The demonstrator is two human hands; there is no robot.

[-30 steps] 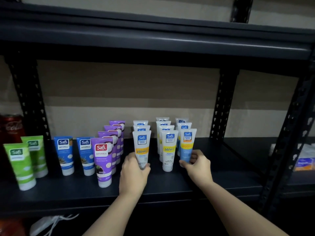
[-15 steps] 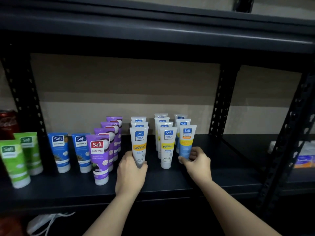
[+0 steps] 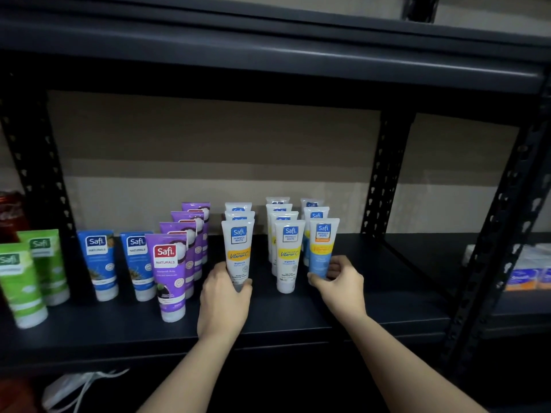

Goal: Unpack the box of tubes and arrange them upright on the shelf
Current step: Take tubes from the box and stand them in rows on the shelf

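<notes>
Little changed over the last second: both hands kept on the same two front tubes, only a slight nudge and a small shift of the camera, so still the straightening step, not a new placement. Left hand [image 3: 224, 302] wrapped round the bottom of the front white tube with the yellow band [image 3: 238, 254], fingers curled at its cap end, tube upright on the shelf [image 3: 119, 332]. Right hand [image 3: 338, 284] pinching the bottom of the front blue-and-white tube [image 3: 322, 248], thumb on the near side, fingers curled behind; tube upright, just beside the middle white tube [image 3: 287, 255], which stands free between the two held ones. More white tubes lined up behind each of the three front ones, rows running back toward the wall. Purple tubes [image 3: 171, 275] in a row just left of the left hand, two blue tubes [image 3: 100, 263] further left, green tubes [image 3: 22, 281] at the far left edge. No box in view, so cannot tell how many tubes are left to unpack; rows look close to done, probably final tidying. Shelf dark metal with perforated uprights [image 3: 384, 174], another board above, plain beige wall behind. Red can [image 3: 10, 213] far left, blurred. Wrapped packs [image 3: 527, 275] on the next bay to the right. Dim lighting.
</notes>
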